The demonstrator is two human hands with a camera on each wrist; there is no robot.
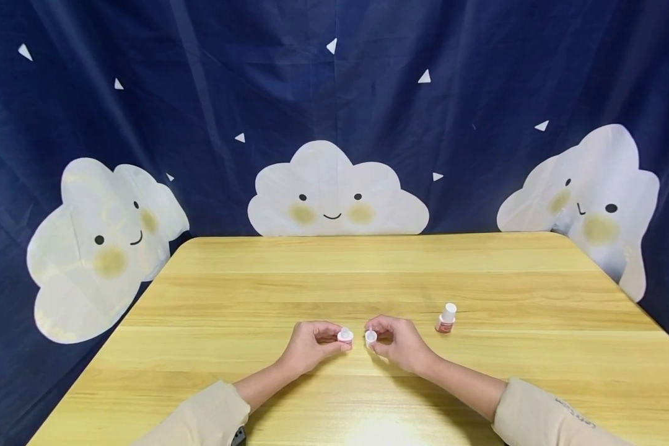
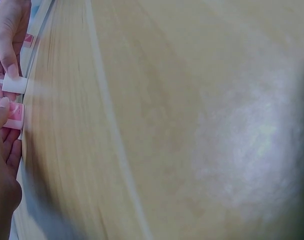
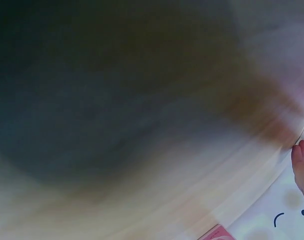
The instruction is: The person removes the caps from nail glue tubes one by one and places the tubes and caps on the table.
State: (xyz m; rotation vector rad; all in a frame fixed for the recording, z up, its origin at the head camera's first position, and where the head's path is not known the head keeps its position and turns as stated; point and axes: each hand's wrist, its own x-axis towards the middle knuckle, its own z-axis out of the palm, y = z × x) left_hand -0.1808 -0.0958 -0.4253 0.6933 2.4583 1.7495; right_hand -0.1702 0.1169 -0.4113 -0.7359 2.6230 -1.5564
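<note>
Near the middle of the table, my left hand (image 1: 306,348) pinches a small bottle (image 1: 345,340) between thumb and fingers. The bottle has a pink label and a translucent tip on top, with no cap on it. Just right of it, my right hand (image 1: 406,347) pinches a small white cap (image 1: 371,339). In the left wrist view the cap (image 2: 15,84) shows a thin pale stem, close beside the pink bottle label (image 2: 15,115). A narrow gap parts the two pieces in the head view. The right wrist view catches only some fingertips (image 3: 303,150) at its edge.
A second small bottle (image 1: 446,319), white-capped with a pink-red label, stands upright right of my right hand. The wooden table (image 1: 245,285) reaches back to a dark blue curtain (image 1: 212,74) with smiling white clouds.
</note>
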